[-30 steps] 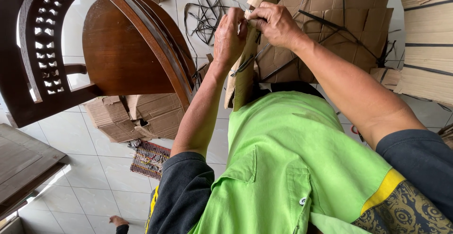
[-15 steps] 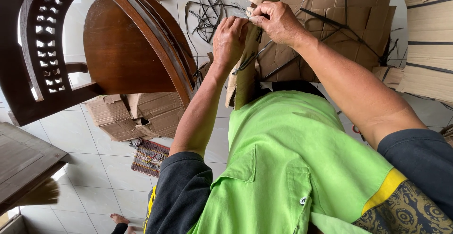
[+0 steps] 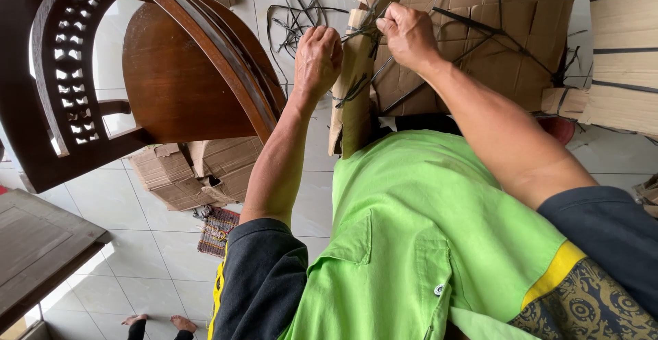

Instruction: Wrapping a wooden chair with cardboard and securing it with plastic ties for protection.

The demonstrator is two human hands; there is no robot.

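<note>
While both hands pinched the black strap [image 3: 370,35] atop the cardboard-wrapped piece [image 3: 353,100], the left hand [image 3: 317,55] gripped one end and the right hand [image 3: 409,35] the other; steady, opposed tension seemed wise so the knot seated tight.

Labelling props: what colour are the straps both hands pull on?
Black thin plastic straps over brown cardboard; head view.

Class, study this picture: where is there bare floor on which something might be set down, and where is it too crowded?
Bare white tiles lie between the wooden chair, the crumpled cardboard pile and the small woven mat. It is crowded where the left hand and right hand grip dark straps on the cardboard-wrapped bundle, with loose strap scraps nearby.
</note>
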